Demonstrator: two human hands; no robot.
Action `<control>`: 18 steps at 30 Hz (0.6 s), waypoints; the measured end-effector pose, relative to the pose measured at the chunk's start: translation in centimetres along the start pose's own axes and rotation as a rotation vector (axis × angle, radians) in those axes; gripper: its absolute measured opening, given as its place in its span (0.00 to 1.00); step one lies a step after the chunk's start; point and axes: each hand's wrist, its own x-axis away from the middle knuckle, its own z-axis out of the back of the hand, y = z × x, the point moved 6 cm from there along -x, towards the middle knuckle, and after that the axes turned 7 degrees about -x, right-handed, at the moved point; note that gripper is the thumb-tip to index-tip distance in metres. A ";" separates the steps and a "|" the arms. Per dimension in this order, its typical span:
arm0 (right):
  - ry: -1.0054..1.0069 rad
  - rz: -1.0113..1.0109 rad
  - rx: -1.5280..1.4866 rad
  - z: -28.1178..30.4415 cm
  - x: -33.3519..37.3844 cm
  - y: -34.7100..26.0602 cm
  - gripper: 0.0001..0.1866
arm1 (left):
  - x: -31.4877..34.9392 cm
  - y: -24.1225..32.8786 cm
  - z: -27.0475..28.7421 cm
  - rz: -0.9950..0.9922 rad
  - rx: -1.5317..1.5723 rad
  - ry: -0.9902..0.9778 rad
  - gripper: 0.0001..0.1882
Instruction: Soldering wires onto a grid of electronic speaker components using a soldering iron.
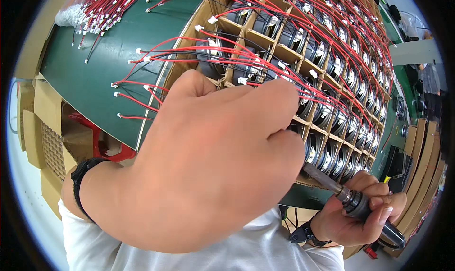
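My left hand looms large in the middle, close to the camera, its fingers curled closed. What its fingertips pinch, if anything, is hidden behind the hand. At the lower right my right hand grips the black handle of a soldering iron. The iron's metal barrel points up and left, and its tip is hidden behind my left hand. Beyond both hands stands a cardboard divider box with round black speakers upright in its cells. Red and black wires with small white plugs lie across the cells.
A bundle of red and black wires with white plugs lies in a clear bag on the green table. Below the table's left edge are open cardboard boxes and a red plastic stool. Cardboard sheets stand at the right.
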 end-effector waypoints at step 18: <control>-0.098 0.029 0.050 -0.5 0.2 0.0 0.13 | -1.8 0.7 0.8 0.038 -0.025 -0.002 0.12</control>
